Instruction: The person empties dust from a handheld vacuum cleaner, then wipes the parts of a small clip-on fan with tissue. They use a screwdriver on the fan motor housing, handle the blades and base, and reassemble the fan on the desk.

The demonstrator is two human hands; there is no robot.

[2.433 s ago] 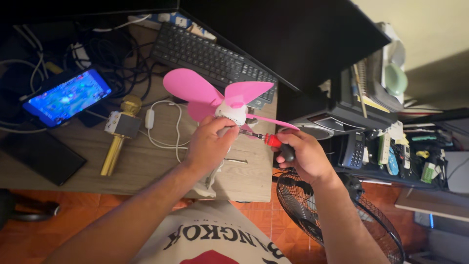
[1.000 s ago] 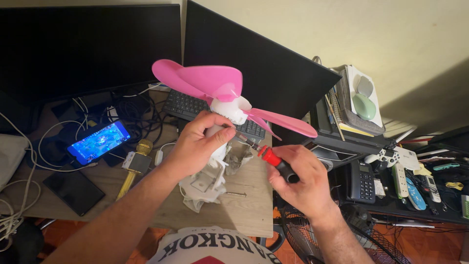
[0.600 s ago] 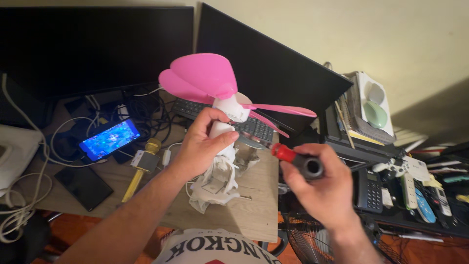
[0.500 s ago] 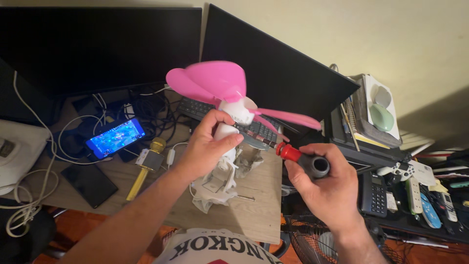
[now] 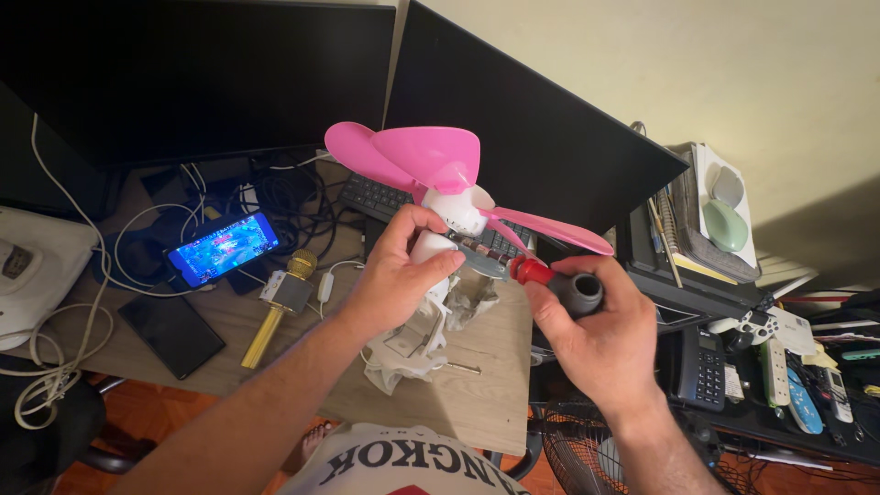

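Head view: looking down over a cluttered wooden desk (image 5: 477, 367).
Left hand (image 5: 399, 275): clenching round the white plastic motor body of the small fan with pink blades (image 5: 440, 183), keeping it lifted above the desk.
Right hand (image 5: 596, 335): gripping a red-and-grey-handled screwdriver (image 5: 555, 280), just right of the fan.
Axis: screwdriver lying roughly level, tip pointing left into the motor body.
Fan: blades uppermost, crumpled white wrapping hanging below.

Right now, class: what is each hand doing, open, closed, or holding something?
Left hand: closed around the white motor body of the pink fan.
Right hand: closed on the red-and-grey screwdriver.
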